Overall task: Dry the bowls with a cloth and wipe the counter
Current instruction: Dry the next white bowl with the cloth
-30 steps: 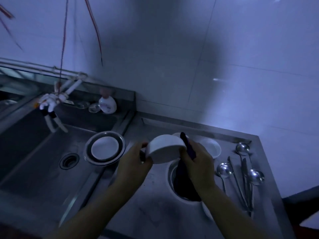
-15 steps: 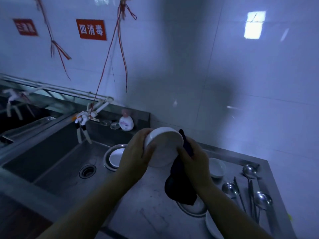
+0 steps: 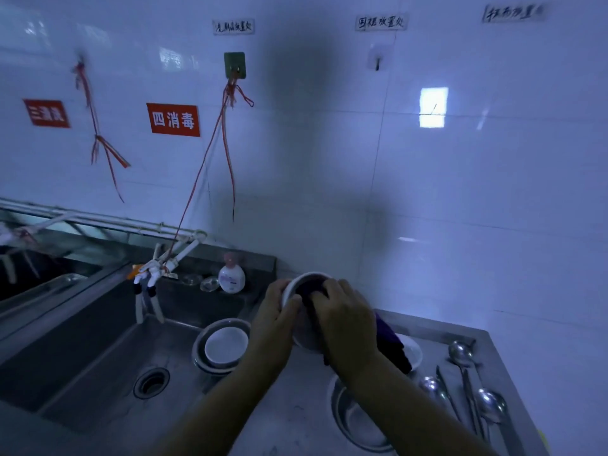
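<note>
The steel counter (image 3: 296, 419) runs along the tiled wall, with the deep sink basin (image 3: 98, 357) on its left side and a round metal basin (image 3: 358, 422) set on it near the front. In the sink stands a second white bowl (image 3: 226, 349) nested in a metal one; a third white bowl (image 3: 413, 350) rests on the counter behind the right forearm, and spoons (image 3: 460, 353) lie along the right edge. The bowl being dried (image 3: 307, 339) is held up above the counter, tipped so its mouth faces away towards the wall. The left hand (image 3: 274, 319) grips its rim and side, thumb curled over the edge. The right hand (image 3: 345, 320) has its fingers bent into the bowl's mouth, pressing the dark cloth (image 3: 391, 343) against the inside, with the rest of the cloth hanging down behind the wrist. The step in hand appears to be drying the inside of this first bowl. To do it well, the left hand should probably turn the bowl steadily while the right keeps the cloth flat against the wall and sweeps down to the bottom, then over the rim and outside. The loose tail of cloth should stay off the counter, which may be wet, and the grip should stay firm, since a damp glazed bowl is likely slippery.
</note>
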Action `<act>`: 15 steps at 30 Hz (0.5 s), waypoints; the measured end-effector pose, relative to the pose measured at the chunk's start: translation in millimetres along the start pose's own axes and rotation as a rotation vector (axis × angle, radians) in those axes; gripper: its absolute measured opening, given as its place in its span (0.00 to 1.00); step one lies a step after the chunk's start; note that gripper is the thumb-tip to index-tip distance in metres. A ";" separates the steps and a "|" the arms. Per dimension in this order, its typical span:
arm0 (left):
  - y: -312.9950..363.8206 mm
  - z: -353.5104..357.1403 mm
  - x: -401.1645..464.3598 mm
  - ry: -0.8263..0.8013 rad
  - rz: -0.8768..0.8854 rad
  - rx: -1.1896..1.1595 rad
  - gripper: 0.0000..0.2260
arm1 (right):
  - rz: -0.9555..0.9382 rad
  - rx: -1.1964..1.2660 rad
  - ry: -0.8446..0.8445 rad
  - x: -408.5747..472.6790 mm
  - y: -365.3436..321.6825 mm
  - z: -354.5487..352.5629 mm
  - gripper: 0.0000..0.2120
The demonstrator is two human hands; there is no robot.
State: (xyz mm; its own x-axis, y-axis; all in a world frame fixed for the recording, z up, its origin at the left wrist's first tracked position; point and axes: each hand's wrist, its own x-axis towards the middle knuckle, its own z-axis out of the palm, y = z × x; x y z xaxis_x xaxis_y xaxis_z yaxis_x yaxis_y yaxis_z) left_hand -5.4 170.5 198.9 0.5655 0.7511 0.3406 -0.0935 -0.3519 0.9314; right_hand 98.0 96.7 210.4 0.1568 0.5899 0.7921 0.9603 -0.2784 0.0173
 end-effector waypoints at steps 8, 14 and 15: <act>11.2 -19.4 8.7 -0.071 0.008 -0.160 0.10 | -0.197 0.161 -0.231 -6.8 -22.4 -16.6 0.15; 25.6 -29.9 15.6 -0.203 0.051 -0.018 0.14 | -0.340 0.050 -0.334 -20.7 -6.0 -33.4 0.14; 27.5 -30.7 16.4 -0.225 0.055 -0.001 0.14 | -0.383 0.003 -0.343 -19.8 -0.4 -37.1 0.11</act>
State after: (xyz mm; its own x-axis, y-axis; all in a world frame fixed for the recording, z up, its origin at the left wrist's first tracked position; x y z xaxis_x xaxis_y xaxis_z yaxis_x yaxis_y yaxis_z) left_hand -23.9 190.3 234.0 0.7279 0.5876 0.3533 -0.1300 -0.3877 0.9126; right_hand 86.0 57.0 217.3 -0.1405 0.8640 0.4834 0.9642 0.0084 0.2652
